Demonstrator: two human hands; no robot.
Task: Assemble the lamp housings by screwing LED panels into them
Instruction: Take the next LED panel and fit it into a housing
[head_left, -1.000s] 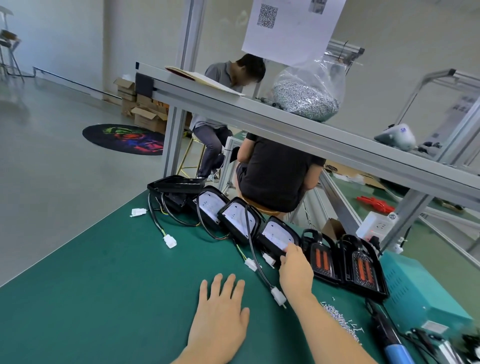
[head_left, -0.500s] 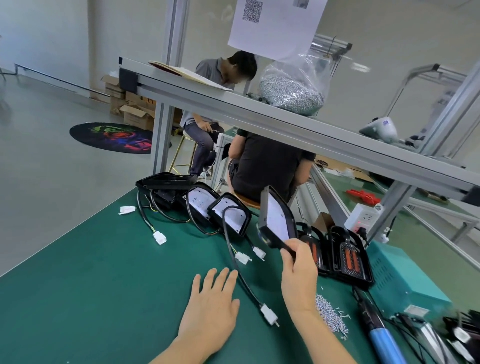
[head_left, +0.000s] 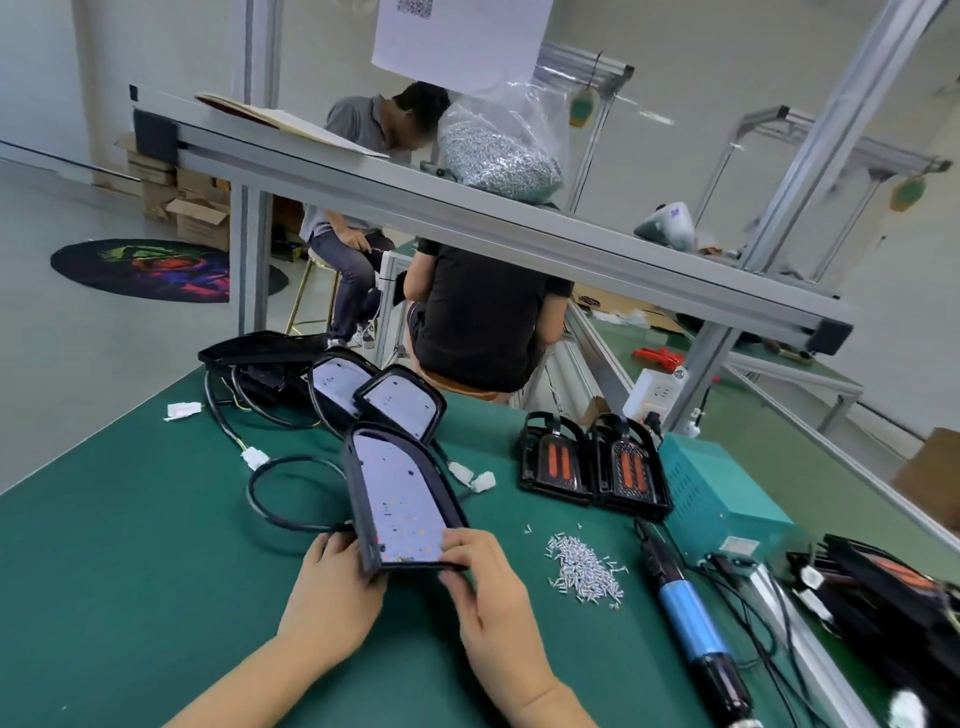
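Observation:
A black lamp housing with a white LED panel stands tilted on the green bench in front of me. My left hand grips its near left corner. My right hand holds its near right corner, thumb on the rim. Its black cable loops off to the left. Behind it lie two more housings with panels, and a black stack lies at the far left. A pile of small screws lies to the right. The blue electric screwdriver rests beside them.
Two open housings with orange parts stand behind the screws. A teal power box sits at the right, with cables and more black housings beyond it. An aluminium shelf with a bag of screws crosses overhead. Two people sit behind the bench.
My right hand lifted one housing out of the row and brought it close to me. My left hand left the bench top and took hold of the housing's left corner.

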